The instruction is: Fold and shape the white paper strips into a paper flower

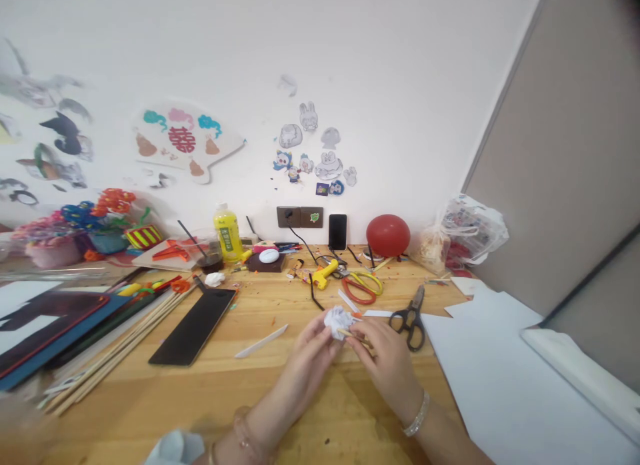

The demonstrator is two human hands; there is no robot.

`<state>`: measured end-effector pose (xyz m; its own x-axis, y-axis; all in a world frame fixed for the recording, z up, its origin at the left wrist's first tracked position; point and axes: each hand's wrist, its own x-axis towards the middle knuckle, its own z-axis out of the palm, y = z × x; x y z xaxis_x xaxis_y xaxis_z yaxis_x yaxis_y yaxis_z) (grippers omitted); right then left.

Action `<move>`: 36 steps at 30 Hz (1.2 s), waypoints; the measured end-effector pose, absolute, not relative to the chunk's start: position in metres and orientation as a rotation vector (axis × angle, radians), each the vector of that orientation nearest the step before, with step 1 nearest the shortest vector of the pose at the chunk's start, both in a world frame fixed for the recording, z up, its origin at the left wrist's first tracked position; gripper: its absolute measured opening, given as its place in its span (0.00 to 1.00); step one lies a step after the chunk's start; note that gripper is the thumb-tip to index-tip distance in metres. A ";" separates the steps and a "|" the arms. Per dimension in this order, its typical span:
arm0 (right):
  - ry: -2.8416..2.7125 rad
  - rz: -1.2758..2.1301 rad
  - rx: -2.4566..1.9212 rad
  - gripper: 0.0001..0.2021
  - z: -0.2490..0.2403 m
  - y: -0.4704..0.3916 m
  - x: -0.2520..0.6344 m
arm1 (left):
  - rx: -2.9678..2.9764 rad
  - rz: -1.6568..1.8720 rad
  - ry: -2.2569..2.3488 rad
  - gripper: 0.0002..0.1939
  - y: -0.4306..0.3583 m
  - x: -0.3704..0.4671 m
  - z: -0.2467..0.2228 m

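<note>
A crumpled white paper ball (339,322) is held up over the wooden table near the middle. My left hand (314,348) cups it from the left, fingers wrapped round its side. My right hand (383,352) pinches a thin wooden stick (357,338) whose tip lies against the front of the ball. A bit of orange shows behind the fingers. Black-handled scissors (411,322) lie just right of my right hand. A narrow white paper strip (261,341) lies to the left of my hands.
A black tablet (194,326) and several sticks (117,345) lie at left. Behind my hands are a yellow glue gun (325,274), red and yellow scissors (363,288), a red balloon (388,235) and a yellow bottle (229,232). White sheets (505,365) cover the right side.
</note>
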<state>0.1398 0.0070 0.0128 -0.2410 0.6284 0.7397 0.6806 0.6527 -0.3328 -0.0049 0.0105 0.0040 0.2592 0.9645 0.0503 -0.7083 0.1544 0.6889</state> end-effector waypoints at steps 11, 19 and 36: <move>-1.918 -0.065 -1.021 0.12 0.014 0.006 0.139 | 0.632 1.227 0.546 0.17 0.008 -0.002 0.003; -1.843 0.234 -1.100 0.06 0.013 0.008 0.140 | 0.622 1.262 0.579 0.18 0.012 -0.002 0.000; -1.777 0.503 -1.085 0.14 0.018 0.008 0.144 | 0.634 1.246 0.587 0.16 0.011 -0.002 0.004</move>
<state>0.1438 0.0077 0.0180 -0.1451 0.8448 0.5150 0.4499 0.5199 -0.7261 -0.0022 0.0112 0.0042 0.2201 0.9735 -0.0620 -0.6672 0.1966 0.7185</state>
